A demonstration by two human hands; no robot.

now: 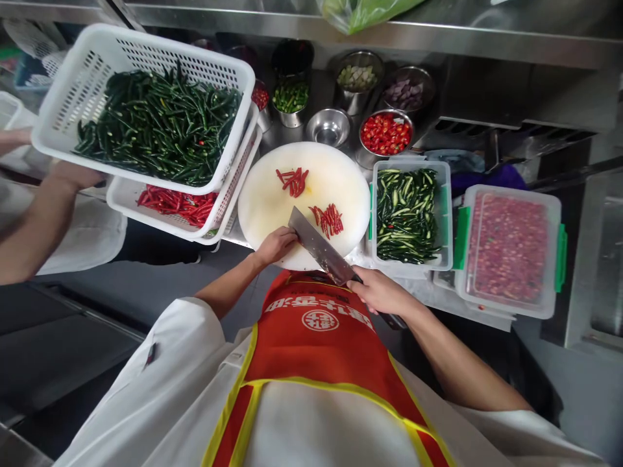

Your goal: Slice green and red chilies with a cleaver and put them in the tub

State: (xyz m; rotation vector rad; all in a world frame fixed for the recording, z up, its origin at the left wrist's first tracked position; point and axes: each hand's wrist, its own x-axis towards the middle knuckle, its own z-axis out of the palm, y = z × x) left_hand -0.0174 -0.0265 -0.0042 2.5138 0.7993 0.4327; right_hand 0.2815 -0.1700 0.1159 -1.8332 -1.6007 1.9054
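Note:
My right hand [377, 290] is wrapped around the dark handle of a cleaver [318, 246]. Its broad blade slants up and left over the round white cutting board [257, 194]. At the board's lower edge, my left hand [277, 245] is closed, fingertips bunched beside the blade; whatever they hold, if anything, is hidden. Beyond the blade, a small pile of cut red chili strips [331, 220] lies on the right of the board. Farther back are several red chili pieces [293, 181].
Left of the board, a white basket of green chilies [146, 48] sits above a basket of red chilies [182, 206]; another person's arm [43, 214] is beside it. Rightward stand a tub of cut green chilies [407, 217] and a lidded box [511, 243]. Metal cups [328, 126] line the back.

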